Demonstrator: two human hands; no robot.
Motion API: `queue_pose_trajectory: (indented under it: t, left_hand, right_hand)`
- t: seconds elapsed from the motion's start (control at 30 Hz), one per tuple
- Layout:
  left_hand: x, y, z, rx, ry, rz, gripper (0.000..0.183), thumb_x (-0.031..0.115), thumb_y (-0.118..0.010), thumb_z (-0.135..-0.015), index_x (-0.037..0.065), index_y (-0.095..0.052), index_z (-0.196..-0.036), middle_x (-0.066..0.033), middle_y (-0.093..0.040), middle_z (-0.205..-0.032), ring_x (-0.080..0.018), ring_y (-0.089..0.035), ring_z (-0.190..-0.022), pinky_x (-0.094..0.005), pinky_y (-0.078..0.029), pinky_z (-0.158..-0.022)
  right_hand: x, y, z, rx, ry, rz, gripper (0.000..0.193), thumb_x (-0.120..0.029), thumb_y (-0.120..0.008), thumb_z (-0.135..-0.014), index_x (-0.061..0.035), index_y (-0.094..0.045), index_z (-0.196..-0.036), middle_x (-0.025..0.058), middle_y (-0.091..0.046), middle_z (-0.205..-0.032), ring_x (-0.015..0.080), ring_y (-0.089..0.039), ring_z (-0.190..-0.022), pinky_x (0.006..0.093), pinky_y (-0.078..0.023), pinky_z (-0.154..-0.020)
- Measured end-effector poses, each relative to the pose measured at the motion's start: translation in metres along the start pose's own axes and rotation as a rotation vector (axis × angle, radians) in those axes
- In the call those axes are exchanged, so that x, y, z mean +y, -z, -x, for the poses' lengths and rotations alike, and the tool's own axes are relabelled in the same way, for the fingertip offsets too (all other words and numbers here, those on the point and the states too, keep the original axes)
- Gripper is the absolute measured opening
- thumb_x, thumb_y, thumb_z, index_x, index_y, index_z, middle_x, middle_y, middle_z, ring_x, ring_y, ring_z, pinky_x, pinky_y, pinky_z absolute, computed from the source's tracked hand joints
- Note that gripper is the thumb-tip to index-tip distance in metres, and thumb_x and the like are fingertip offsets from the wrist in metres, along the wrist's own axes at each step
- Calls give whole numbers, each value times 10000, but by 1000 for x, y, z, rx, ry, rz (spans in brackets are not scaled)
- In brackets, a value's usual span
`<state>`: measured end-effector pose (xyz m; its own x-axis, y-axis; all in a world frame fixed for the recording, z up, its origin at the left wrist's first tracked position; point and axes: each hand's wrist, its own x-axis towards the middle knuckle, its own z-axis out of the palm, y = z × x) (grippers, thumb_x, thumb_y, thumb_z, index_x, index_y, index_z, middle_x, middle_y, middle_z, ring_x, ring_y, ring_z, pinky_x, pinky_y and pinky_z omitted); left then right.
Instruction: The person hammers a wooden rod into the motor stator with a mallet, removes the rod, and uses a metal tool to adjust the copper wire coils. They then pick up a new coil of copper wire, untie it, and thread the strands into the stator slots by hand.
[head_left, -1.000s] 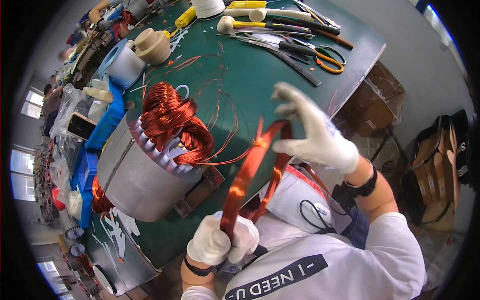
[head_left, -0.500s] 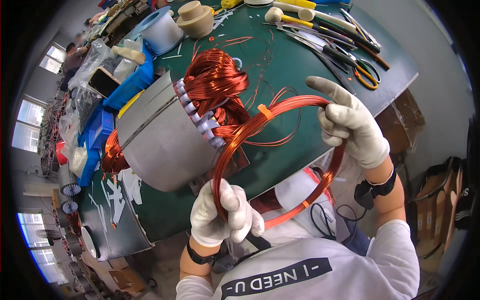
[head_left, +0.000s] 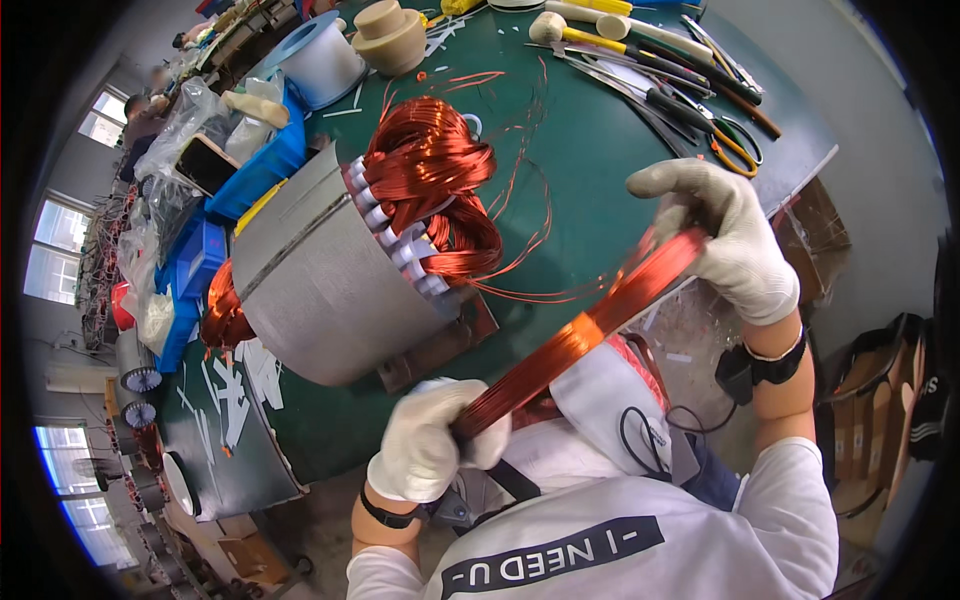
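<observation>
Windows (head_left: 62, 226) (brightly lit) line the left; a grey wall (head_left: 885, 140) stands right of the green table (head_left: 582, 150).

White gloves (head_left: 412, 448) on both hands (head_left: 742, 245), black wrist straps (head_left: 779, 363), white top (head_left: 725, 520), black chest strip (head_left: 552, 556) with white lettering

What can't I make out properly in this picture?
All in the head view:
Copper wire coil, right end: motion blur.
Coil's lower end: hidden by the left hand.
Stator bore: hidden by copper windings.
White spool: cut off by the top edge.
Background person: too small and blurred.
</observation>
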<state>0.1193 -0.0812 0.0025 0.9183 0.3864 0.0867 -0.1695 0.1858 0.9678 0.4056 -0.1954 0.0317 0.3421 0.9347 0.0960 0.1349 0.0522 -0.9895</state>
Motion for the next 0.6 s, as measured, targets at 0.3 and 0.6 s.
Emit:
queue_pose_trajectory:
  t: [0.3,0.6]
  left_hand:
    - [-47,3,-9,383,-184,-384,610,579,-462,-959,2,-471,-762,-21,-410,-602,-116,-406,-531,-269,-343,-491]
    - [-39,1,-14,389,-194,-433,621,583,-454,-959,8,-474,-725,-34,-437,-605,-110,-435,-536,-257,-338,-489]
  right_hand:
    - [23,13,-12,-199,-73,-36,372,-336,-789,-788,-33,-592,-878,-9,-562,-785,67,-508,-711,216,-419,-631]
    - [-2,-5,-8,1,201,277,339,-259,-687,-853,15,-553,-1000,98,-593,-970,161,-585,-873,298,-480,-801]
